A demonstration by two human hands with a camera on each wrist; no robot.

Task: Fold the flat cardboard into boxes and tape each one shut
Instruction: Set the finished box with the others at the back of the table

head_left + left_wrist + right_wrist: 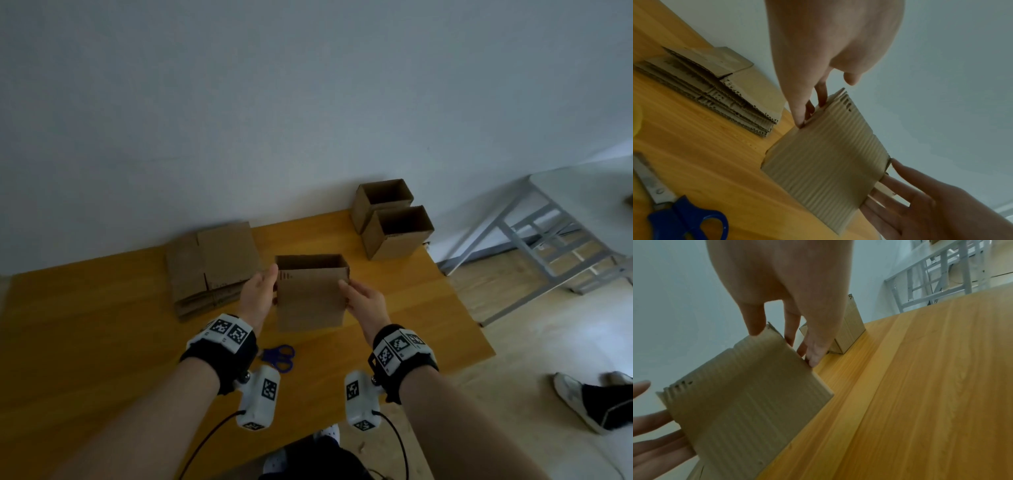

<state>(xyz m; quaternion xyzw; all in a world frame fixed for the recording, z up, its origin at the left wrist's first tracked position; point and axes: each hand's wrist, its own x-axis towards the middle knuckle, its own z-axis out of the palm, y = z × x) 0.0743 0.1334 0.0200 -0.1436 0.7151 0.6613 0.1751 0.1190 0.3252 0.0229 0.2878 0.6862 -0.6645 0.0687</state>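
Note:
A brown cardboard box (310, 298) stands opened up on the wooden table (102, 325), its top open and its plain front panel facing me. My left hand (258, 294) lies against its left side with straight fingers (801, 113), the thumb up by the top corner. On the right side my right hand (363, 298) presses with straight fingers (813, 353), and its thumb touches the front panel's upper edge. Each wrist view shows the same box (826, 154) (748, 402) between the two flat hands. A stack of flat cardboard (212, 267) (719, 91) lies behind my left hand.
Two folded boxes with open tops (383, 198) (397, 233) stand at the table's far right corner by the wall. Blue-handled scissors (279, 356) (684, 216) lie near my left wrist. A grey metal frame (548, 240) and another person's shoe (589, 401) are on the floor to the right.

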